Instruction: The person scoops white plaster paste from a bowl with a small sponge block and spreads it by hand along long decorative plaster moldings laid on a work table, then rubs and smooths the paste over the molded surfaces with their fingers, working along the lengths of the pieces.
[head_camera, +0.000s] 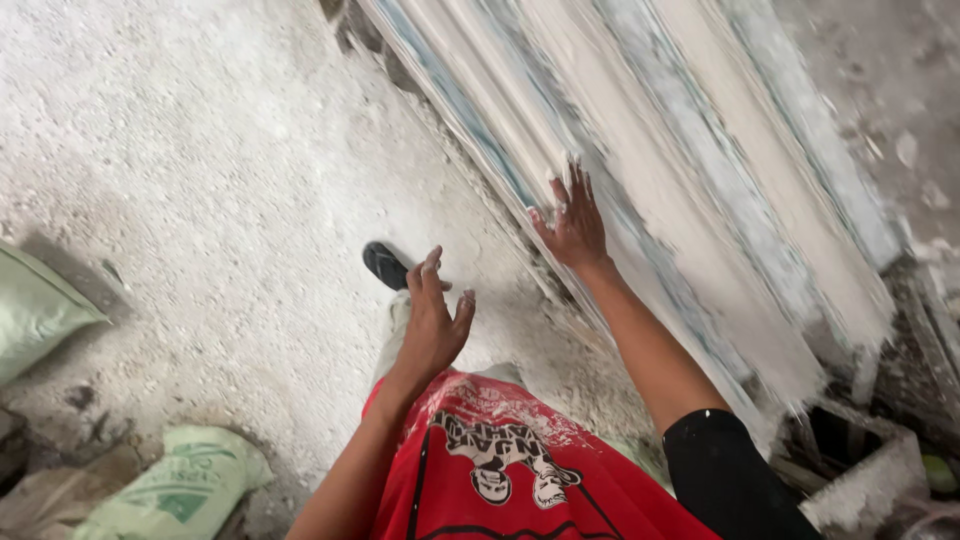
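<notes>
The floor (220, 160) under me is the biggest thing here: rough grey concrete, thick with white dust and grit, paler where the light falls across its upper left. Leaning over its right side is a stack of long white moulded strips (680, 170), dusty, with bluish-grey bands between them, running from the top edge down toward the lower right, where their ends come out ragged above a grey block with a dark hollow (850, 450). The view is blurred there, so I cannot tell how many strips there are.

Along the floor's left edge lies a pale green sack (35, 310), and at the lower left corner a second green sack (180, 485) rests on its side beside darker rubble.

My red shirt (500, 460) fills the bottom middle, with a black sleeve (725, 470) on my right arm.

My right hand (572, 225) is laid flat, fingers spread, against the near edge of the strip stack; it closes on nothing. My left hand (432, 320) hangs in the air over the floor, fingers loosely parted and slightly curled, holding nothing, well clear of the stack.

Just beyond my left hand, the toe of my black sandal (385, 265) stands on the dusty floor.
</notes>
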